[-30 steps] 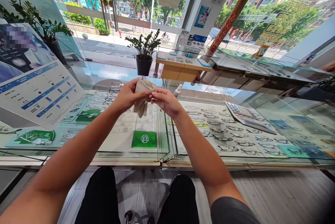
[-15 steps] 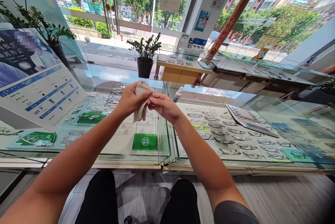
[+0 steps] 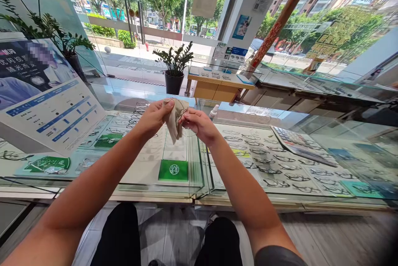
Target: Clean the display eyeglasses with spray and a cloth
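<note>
Here, left hand gripping cloth, right hand pinching glasses, both between the hands

An optician's shop, this: eyeglasses are lined in rows inside the glass counter, a printed board is propped towards its left edge, and a street is framed by windows.

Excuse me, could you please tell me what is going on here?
At a glass counter, a person's left grip holds a beige cloth against what look like thin-rimmed glasses, while the right grip pinches the glasses from the other side. Both things are held up above the counter. A spray bottle stands beyond the right grip, and rows of frames lie inside the counter.
</note>
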The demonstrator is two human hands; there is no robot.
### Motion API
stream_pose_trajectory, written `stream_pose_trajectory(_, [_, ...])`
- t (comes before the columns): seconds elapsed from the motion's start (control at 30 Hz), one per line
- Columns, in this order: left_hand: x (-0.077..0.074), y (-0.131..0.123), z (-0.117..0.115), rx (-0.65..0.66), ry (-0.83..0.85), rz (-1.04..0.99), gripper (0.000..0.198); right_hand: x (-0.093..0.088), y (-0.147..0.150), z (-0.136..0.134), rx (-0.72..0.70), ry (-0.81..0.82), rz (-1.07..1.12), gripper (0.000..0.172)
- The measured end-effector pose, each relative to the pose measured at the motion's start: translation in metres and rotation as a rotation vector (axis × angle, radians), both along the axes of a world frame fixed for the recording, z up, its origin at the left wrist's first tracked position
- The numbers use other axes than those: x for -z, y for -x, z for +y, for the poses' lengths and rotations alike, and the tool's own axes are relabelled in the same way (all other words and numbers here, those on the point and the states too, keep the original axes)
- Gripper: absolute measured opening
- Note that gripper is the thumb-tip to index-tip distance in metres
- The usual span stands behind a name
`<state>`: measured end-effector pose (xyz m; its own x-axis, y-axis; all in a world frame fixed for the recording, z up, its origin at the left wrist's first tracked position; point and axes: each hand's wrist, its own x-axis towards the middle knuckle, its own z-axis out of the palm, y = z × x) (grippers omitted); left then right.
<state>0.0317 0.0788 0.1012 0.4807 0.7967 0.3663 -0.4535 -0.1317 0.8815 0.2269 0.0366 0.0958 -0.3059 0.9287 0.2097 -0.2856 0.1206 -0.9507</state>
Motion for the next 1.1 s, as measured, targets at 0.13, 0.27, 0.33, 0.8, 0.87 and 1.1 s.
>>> stream_pose_trajectory(0.13, [-0.004,0.004,-0.003,0.096,0.07,-0.045,0.041,0.0,-0.002,0.0,0.023,-0.011,0.017,0.039])
stream_pose_trajectory(0.27, [-0.004,0.001,-0.008,0.09,0.062,-0.046,0.044,0.001,0.0,0.0,0.011,-0.012,0.052,0.041])
stream_pose_trajectory(0.33, [-0.001,-0.002,-0.009,0.051,0.034,-0.04,0.045,0.003,0.002,0.0,0.001,-0.003,0.062,0.041])
stream_pose_trajectory(0.8, [0.001,-0.009,-0.015,-0.236,-0.057,0.019,0.049,0.009,0.009,0.001,-0.063,0.021,0.0,0.041])
stream_pose_trajectory(0.87, [0.0,-0.007,-0.012,-0.185,-0.06,0.026,0.05,0.009,0.007,0.001,-0.051,0.017,-0.006,0.04])
stream_pose_trajectory(1.1, [-0.008,0.013,0.0,0.134,-0.096,0.105,0.044,0.001,-0.007,0.003,-0.045,0.018,0.025,0.039])
